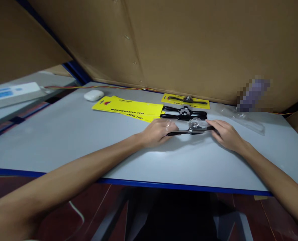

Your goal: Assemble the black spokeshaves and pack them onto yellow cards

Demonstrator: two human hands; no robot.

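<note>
Between my two hands is a black spokeshave (192, 131), with a clear plastic blister cover (195, 123) over or against it. My left hand (158, 132) has its fingers closed at the left end of the spokeshave and cover. At the other end my right hand (225, 134) pinches the handle and plastic between thumb and fingers. How far the tool sits inside the cover is hard to tell. Just behind, loose black spokeshaves (185, 113) lie side by side on the table. Yellow backing cards (133, 108) printed "WOODWORKING TOOL" overlap to their left.
Further back, a spokeshave on a yellow card (201, 103) lies near the cardboard wall (189, 50). Clear plastic shells (249, 122) rest at the right, by a pixelated purple object (254, 95). A white case (94, 95), a cable (101, 87) and a power strip (15, 93) are left.
</note>
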